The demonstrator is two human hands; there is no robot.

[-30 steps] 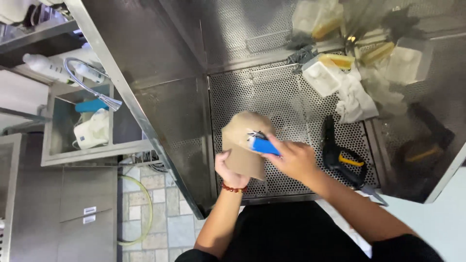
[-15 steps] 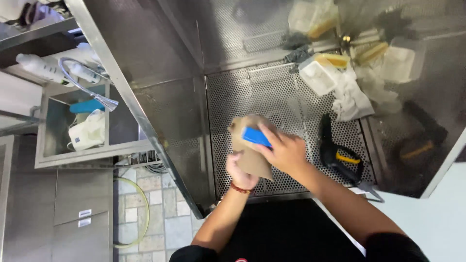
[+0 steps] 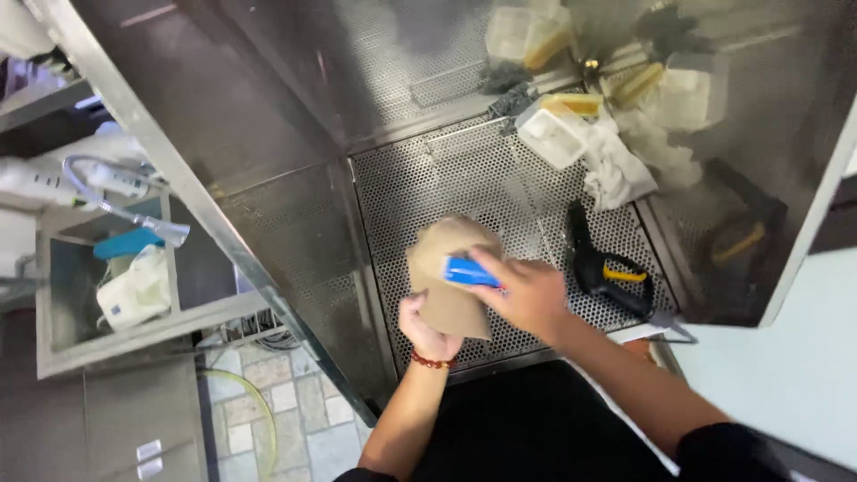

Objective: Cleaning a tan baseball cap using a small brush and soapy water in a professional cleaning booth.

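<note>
Looking down from my head, my left hand [image 3: 428, 326] is closed under the near edge of a flat, tan, roughly oblong piece [image 3: 449, 272] with a matte, cardboard-like surface; I hold it tilted above the perforated steel floor [image 3: 500, 178] of a shiny metal cabinet. A red beaded bracelet [image 3: 431, 361] sits at that wrist. My right hand [image 3: 522, 295] is curled around a small blue block [image 3: 470, 271], smooth and rectangular, and presses it flat against the tan piece's face, near its right edge.

Just right of my right hand, on the punched metal, lies a black pistol-shaped tool with a yellow trigger [image 3: 607, 272]. Farther off, toward the back right corner, a white rectangular plastic tub [image 3: 553, 136] rests beside a crumpled white cloth [image 3: 616, 170] and a yellow sponge [image 3: 574, 104]; the glossy back wall mirrors them blurrily, so I cannot tell exactly what else is there.

To the left, outside the slanted steel wall [image 3: 187, 178], an open steel box [image 3: 89, 330] holds a white plastic jug [image 3: 134, 290] and a blue-handled item [image 3: 125, 243]. Pale tiled floor [image 3: 268, 419] shows below.
</note>
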